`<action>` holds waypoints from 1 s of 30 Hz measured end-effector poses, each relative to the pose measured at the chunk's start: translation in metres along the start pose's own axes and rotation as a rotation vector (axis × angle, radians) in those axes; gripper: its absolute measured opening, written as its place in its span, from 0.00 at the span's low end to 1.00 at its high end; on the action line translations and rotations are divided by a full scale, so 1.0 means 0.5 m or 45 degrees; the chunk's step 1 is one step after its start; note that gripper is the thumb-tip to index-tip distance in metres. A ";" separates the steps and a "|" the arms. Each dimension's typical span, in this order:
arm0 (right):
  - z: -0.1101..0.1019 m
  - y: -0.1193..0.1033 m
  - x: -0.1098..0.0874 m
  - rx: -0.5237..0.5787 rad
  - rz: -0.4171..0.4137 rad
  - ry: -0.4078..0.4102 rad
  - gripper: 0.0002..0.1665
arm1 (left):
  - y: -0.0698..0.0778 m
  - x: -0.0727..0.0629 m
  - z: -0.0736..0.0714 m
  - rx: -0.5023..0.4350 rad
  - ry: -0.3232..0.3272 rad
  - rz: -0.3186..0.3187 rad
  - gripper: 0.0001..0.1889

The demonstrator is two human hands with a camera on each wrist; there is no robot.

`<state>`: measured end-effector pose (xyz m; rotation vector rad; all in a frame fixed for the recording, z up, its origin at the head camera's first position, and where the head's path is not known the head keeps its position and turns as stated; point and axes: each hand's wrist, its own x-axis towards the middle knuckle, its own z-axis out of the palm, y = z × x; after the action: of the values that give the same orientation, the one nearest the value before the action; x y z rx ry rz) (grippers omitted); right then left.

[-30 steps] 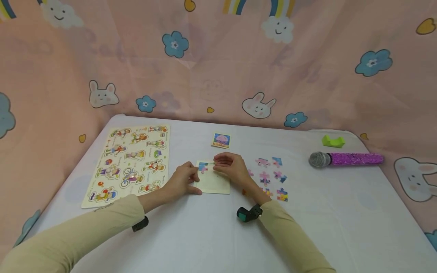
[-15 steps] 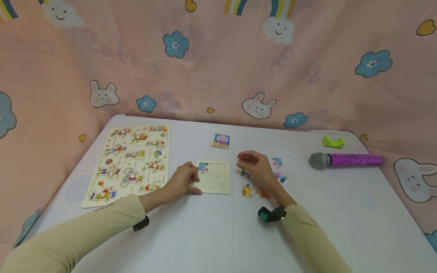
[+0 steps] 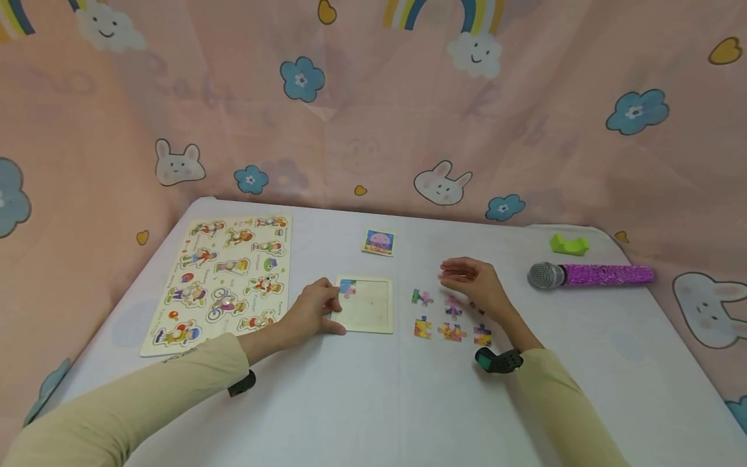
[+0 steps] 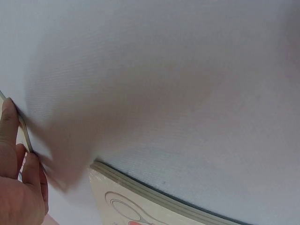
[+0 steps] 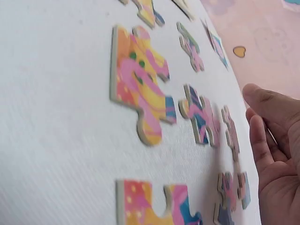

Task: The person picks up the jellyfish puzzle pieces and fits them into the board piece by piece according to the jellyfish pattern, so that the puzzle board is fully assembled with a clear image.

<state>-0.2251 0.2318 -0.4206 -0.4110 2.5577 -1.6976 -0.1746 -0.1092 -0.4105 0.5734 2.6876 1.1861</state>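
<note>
A small cream puzzle tray (image 3: 370,314) lies at the middle of the table, with one blue-and-pink puzzle piece (image 3: 347,288) in its far left corner. My left hand (image 3: 309,308) holds the tray's left edge, its fingertips also showing at that edge in the left wrist view. To the right, my right hand (image 3: 475,285) hovers over the far row of loose puzzle pieces (image 3: 452,332) and hides some of them. Its fingers are loosely bent with nothing between them. From the right wrist camera, a yellow-and-pink piece (image 5: 140,77) shows up close, left of the hand.
A large board with cartoon figures (image 3: 224,279) lies on the left. Behind the tray is a small picture tile (image 3: 379,242). A purple glittery microphone (image 3: 592,274) and a lime-green holder (image 3: 569,244) sit at the right. A patterned pink cloth (image 3: 362,117) hangs behind the table.
My right hand has moved from over the tray to the right, above the loose pieces, uncovering the tray and the nearer pieces. My left hand has stayed at the tray's edge.
</note>
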 end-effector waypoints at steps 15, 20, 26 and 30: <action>-0.053 0.023 0.017 -0.441 0.053 -0.050 0.21 | 0.004 0.000 0.000 0.018 0.004 -0.017 0.16; -0.054 0.021 0.019 -0.492 0.046 -0.078 0.20 | 0.004 0.000 0.000 0.030 0.005 -0.013 0.16; -0.051 0.021 0.024 -0.556 0.031 -0.096 0.20 | 0.000 -0.001 0.001 0.047 0.015 0.019 0.17; -0.048 0.019 0.024 -0.561 0.009 -0.097 0.19 | 0.005 -0.001 -0.001 0.016 0.005 -0.004 0.17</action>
<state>-0.2427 0.2542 -0.4182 -0.4704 2.8577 -1.0782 -0.1733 -0.1081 -0.4083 0.5688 2.7004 1.1715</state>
